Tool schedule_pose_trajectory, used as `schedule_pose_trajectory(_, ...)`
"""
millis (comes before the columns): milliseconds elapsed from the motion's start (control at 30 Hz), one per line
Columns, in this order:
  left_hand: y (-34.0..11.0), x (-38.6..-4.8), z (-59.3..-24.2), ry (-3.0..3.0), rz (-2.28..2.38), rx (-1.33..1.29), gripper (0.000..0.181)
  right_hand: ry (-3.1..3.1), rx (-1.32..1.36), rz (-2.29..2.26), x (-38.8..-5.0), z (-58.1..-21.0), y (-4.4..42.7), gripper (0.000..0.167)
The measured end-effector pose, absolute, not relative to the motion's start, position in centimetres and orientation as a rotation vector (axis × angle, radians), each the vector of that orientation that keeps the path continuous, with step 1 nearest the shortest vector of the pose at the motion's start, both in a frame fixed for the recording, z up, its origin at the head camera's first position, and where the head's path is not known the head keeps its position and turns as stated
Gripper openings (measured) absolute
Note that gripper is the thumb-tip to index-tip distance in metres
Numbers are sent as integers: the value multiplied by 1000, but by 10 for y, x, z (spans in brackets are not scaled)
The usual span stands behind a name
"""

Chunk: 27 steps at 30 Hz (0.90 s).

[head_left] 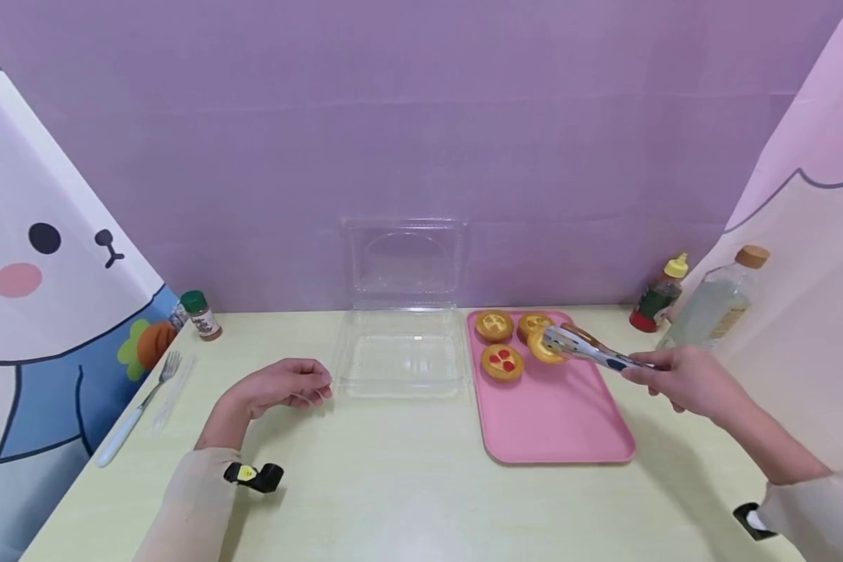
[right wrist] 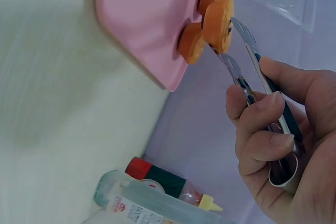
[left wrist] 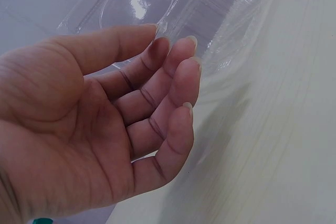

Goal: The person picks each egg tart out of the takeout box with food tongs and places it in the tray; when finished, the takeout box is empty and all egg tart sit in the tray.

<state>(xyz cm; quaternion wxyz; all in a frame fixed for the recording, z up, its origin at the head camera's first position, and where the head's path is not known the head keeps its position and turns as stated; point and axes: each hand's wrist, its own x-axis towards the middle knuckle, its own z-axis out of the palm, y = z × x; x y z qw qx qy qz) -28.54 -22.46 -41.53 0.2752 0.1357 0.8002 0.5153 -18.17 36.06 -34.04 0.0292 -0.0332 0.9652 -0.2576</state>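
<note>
My right hand [head_left: 695,382] grips metal tongs [head_left: 597,351] by their handle. An egg tart [right wrist: 218,24] sits between the tong tips, raised over the pink tray [head_left: 555,421]. Beneath and beside it on the tray are several more tarts, among them one with red pieces on top [head_left: 502,363]; one at the back right is mostly hidden by the tongs. My left hand [head_left: 284,384], its fingers loosely curled, is beside the left edge of a clear plastic container [head_left: 403,355]. Nothing shows in its palm; whether the fingertips touch the container, I cannot tell.
The container's lid [head_left: 407,261] stands raised at the back. A green-capped spice jar [head_left: 202,316], a fork [head_left: 140,410] and a clear wrapped item [head_left: 174,394] are at the left. A yellow-topped sauce bottle [head_left: 656,297] and a corked clear bottle [head_left: 716,304] stand back right.
</note>
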Motion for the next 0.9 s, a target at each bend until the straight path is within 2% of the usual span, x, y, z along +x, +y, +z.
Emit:
schedule_pose_trajectory(433, -224, -284, -414, 2138, 1400, 364, 26, 2952, -59, -843, -180, -356, 362, 50)
schedule_pose_trajectory(900, -225, -285, -416, 2145, 1396, 356, 30, 2962, -82, -831, -183, -361, 362, 48)
